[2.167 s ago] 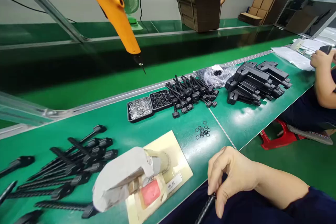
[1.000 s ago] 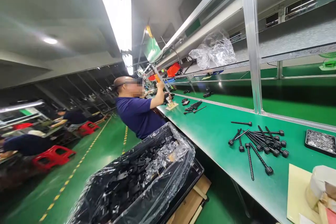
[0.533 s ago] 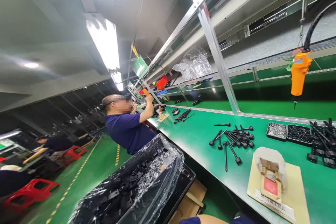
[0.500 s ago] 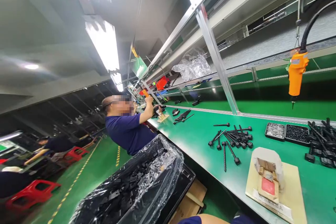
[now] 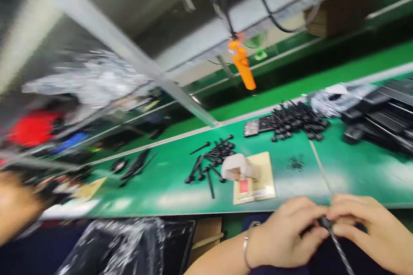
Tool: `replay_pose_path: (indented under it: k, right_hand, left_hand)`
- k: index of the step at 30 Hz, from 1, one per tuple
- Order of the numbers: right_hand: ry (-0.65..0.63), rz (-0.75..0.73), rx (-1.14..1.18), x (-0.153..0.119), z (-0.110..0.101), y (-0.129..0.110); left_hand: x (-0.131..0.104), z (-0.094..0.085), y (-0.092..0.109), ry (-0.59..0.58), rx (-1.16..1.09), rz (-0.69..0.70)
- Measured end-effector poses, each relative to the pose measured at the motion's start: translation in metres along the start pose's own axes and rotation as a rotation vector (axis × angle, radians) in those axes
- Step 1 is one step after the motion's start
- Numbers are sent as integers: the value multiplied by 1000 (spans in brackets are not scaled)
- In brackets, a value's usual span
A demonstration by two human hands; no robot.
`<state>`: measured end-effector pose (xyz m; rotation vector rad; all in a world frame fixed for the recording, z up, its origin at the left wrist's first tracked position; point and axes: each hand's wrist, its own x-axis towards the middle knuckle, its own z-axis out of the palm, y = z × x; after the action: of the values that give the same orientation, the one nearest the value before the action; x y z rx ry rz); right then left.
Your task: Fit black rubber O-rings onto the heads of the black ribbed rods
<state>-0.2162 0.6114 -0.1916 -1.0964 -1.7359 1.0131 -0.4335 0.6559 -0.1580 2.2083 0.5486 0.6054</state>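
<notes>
At the lower right, my left hand [image 5: 292, 232] and my right hand [image 5: 371, 232] meet over the table's front edge. Both pinch the black head of a threaded rod [image 5: 338, 250], whose shaft points down and right. A bracelet circles my left wrist. Behind my hands lie tiny black parts [image 5: 295, 163] on the green table [image 5: 180, 204]. Left of them stands a fixture [image 5: 241, 169] with a white top and red pad on a cream board [image 5: 267, 176]. Black threaded rods [image 5: 209, 159] lie beside it.
An orange screwdriver [image 5: 241, 63] hangs above the table. Behind are a parts tray [image 5: 260, 125], more black rods [image 5: 297, 118] and long black parts [image 5: 383, 111]. At lower left are a plastic-lined bin [image 5: 129, 245] and another person's arm [image 5: 16, 206].
The view has swung right and down, with blur. My two hands and the rod between them have come into view. The screwdriver and fixture now appear further left.
</notes>
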Motion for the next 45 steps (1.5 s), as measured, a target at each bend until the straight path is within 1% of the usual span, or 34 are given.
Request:
replay_pose_path:
  k: [1, 2, 4, 7, 9, 11, 13, 16, 18, 19, 20, 21, 22, 23, 24, 25, 26, 27, 28, 29, 30, 31, 32, 34, 35, 36, 38, 40, 41, 43, 45]
  right_hand:
    - [-58, -60, 40, -4, 0, -9]
    - [-43, -129, 74, -4, 2, -17]
    - [-9, -176, 161, 0, 10, -27]
    - [109, -193, 317, 3, 34, -32]
    - [133, -163, 377, 2, 50, -34]
    - [102, -105, 403, 2, 63, -36]
    - [78, -78, 387, 4, 71, -38]
    - [84, -102, 274, 11, 81, -46]
    - [60, -121, 193, 19, 89, -52]
    - [43, -135, 160, 23, 92, -54]
    - [31, -155, 124, 28, 94, -54]
    - [38, -182, 76, 34, 95, -53]
    - [71, -216, 9, 42, 95, -50]
    - [132, -247, -78, 51, 92, -45]
    - [217, -259, -191, 61, 86, -39]
    - [317, -244, -316, 73, 79, -31]
    - [416, -205, -434, 87, 69, -21]
    - [500, -144, -536, 101, 58, -11]
    - [562, -68, -619, 117, 47, -1]
    - [601, 4, -678, 132, 35, 10]
    - [622, 74, -725, 148, 24, 19]
    - [632, 137, -767, 163, 14, 28]
    - [631, 198, -808, 177, 5, 36]
    - [607, 307, -876, 203, -7, 48]
    - [588, 348, -899, 214, -11, 52]
    - [568, 381, -916, 223, -13, 55]
    - [532, 418, -932, 234, -15, 59]
    - [527, 412, -935, 234, -14, 59]
    - [538, 393, -932, 228, -12, 58]
    - [555, 328, -910, 209, -4, 56]
    - [503, 238, -858, 181, 9, 53]
  left_hand:
    - [-1, -4, 6, 55, -44, 3]
    - [-3, -8, 12, 87, -106, -30]
    - [-8, -14, 21, 92, -293, -212]
    - [-23, -19, 28, 71, -583, -532]
    - [-36, -20, 26, 73, -713, -666]
    - [-50, -20, 20, 78, -819, -718]
    - [-62, -20, 11, 92, -932, -713]
    - [-74, -20, 5, 132, -1047, -688]
    - [-78, -21, 4, 124, -1065, -694]
    - [-80, -23, 3, 109, -1035, -696]
    - [-83, -26, 2, 94, -952, -690]
    - [-86, -31, -1, 103, -808, -668]
    - [-91, -38, -6, 163, -604, -645]
    - [-97, -47, -12, 277, -360, -628]
    - [-104, -57, -21, 432, -106, -632]
    - [-111, -70, -31, 609, 124, -672]
    - [-120, -83, -43, 782, 299, -755]
    - [-128, -98, -55, 908, 409, -888]
    - [-136, -112, -67, 973, 472, -1045]
    - [-143, -126, -78, 964, 498, -1198]
    - [-149, -138, -89, 898, 514, -1321]
    - [-153, -147, -98, 801, 524, -1417]
    - [-155, -154, -106, 687, 532, -1482]
    - [-157, -160, -117, 493, 538, -1551]
    - [-156, -160, -121, 432, 541, -1570]
    - [-155, -158, -123, 402, 550, -1578]
    - [-154, -154, -126, 420, 570, -1559]
    - [-155, -151, -127, 455, 573, -1539]
    - [-156, -152, -128, 462, 563, -1534]
    - [-161, -154, -128, 459, 539, -1530]
    - [-167, -157, -130, 491, 519, -1515]
